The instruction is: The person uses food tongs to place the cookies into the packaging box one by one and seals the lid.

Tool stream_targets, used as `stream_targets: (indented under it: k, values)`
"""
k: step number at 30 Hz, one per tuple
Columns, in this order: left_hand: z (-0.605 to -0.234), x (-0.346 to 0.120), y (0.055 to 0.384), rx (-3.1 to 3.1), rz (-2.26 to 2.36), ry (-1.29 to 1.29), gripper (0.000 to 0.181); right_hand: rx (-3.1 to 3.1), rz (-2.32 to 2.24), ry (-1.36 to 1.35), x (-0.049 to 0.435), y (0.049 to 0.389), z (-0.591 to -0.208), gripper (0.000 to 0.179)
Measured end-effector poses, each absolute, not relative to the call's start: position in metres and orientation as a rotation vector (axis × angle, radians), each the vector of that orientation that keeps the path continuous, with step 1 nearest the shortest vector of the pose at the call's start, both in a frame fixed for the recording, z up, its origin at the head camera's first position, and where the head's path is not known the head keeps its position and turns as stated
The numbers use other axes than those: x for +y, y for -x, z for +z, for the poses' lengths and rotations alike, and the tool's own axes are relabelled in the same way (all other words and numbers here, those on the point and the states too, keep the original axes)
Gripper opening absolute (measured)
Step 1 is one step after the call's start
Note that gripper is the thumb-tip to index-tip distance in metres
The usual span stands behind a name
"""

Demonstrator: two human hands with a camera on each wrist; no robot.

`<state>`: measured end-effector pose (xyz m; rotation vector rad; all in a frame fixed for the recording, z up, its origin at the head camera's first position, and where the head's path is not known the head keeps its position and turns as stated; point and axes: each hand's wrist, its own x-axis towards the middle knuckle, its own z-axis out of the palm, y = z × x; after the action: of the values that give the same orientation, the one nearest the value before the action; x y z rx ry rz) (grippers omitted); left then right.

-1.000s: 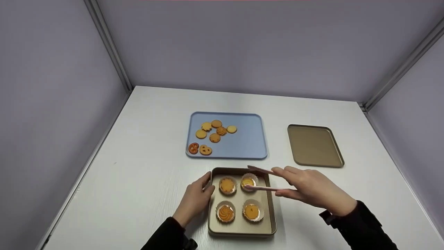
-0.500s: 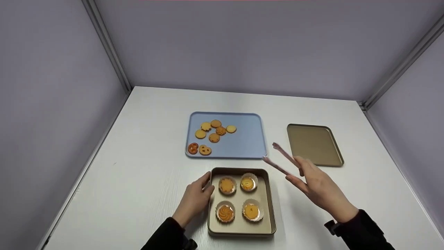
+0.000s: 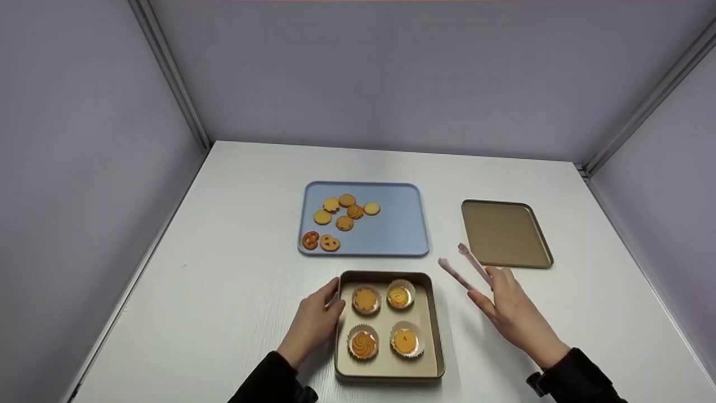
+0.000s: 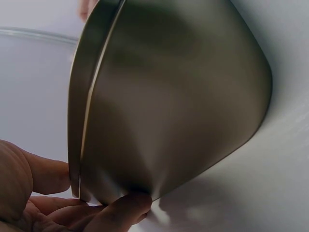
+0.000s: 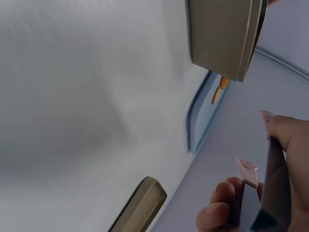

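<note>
My left hand (image 3: 313, 320) holds the upper left side of a deep gold rectangular tin (image 3: 390, 366), thumb at the rim and fingers against its outer wall (image 4: 169, 116). Inside the tin stand several paper cups, each with a cookie: a flower-shaped cookie (image 3: 366, 299), a pale yellow one (image 3: 398, 296), a swirl cookie (image 3: 363, 345) and a round one (image 3: 405, 341). To the right of the tin, my right hand (image 3: 517, 316) grips pink-tipped tongs (image 3: 475, 264) between thumb and fingers. Their arms are spread, with nothing between the tips (image 5: 247, 166).
Behind the tin lies a blue tray (image 3: 391, 224) with several cookies on its left half, including a swirl (image 3: 355, 211) and a dark pretzel (image 3: 310, 240). A shallow gold tray or lid (image 3: 506, 232) lies at the right, just beyond the tongs. Grey panels (image 3: 391, 78) enclose the white table (image 3: 235, 224).
The tongs have moved from over the tin's upper right cup out to the right, and their tips now point up and away. My left hand stays at the tin.
</note>
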<state>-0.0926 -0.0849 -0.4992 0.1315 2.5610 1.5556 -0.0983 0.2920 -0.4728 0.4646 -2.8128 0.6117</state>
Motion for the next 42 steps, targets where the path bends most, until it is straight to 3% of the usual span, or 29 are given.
stream_targets:
  k: [19,42]
  values:
    - [-0.499,-0.087,0.092,2.545,1.562,-0.122,0.054,-2.863,0.428,-0.45,0.306,0.09,-0.514,0.05]
    - [-0.498,-0.085,0.092,2.554,1.535,-0.14,0.053,-2.9,0.356,-0.434,0.311,0.09,-0.526,0.046]
